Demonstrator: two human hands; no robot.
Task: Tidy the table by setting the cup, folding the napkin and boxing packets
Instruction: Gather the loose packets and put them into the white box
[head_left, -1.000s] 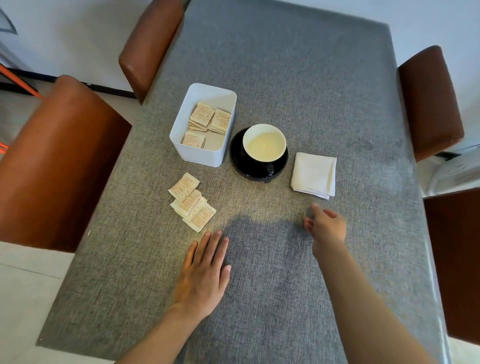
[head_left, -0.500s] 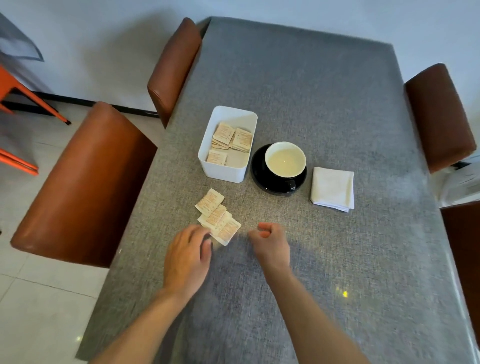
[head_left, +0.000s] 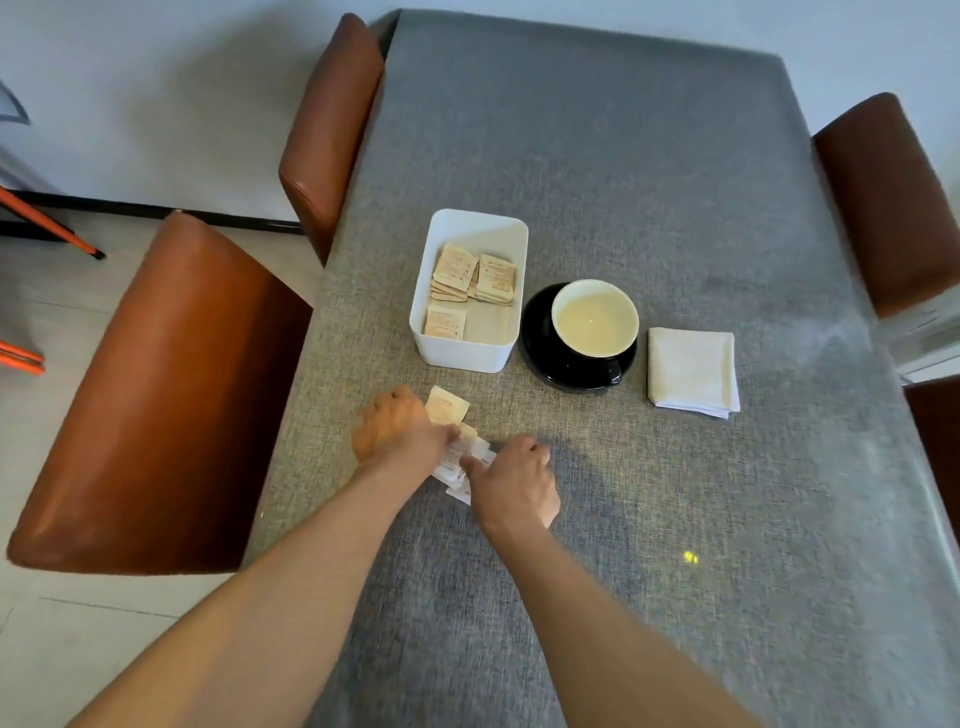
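A white box (head_left: 511, 291) on the grey table (head_left: 649, 182) holds several tan packets (head_left: 496, 278). To its right a cup with a pale inside (head_left: 595, 318) stands on a black saucer (head_left: 540, 353). A folded white napkin (head_left: 692, 370) lies right of the saucer. Several loose packets (head_left: 447, 406) lie in front of the box. My left hand (head_left: 397, 428) and my right hand (head_left: 511, 475) meet over this pile, fingers curled on the packets and hiding most of them.
Brown leather chairs stand at the left (head_left: 156, 395), far left (head_left: 330, 130) and right (head_left: 888, 202) table edges. An orange chair leg (head_left: 47, 223) shows on the floor at far left. A small yellow light spot (head_left: 690, 557) lies on the cloth.
Both hands moved forward and left from the near table area onto the loose packet pile. The right hand left the napkin's side. The camera view shifted.
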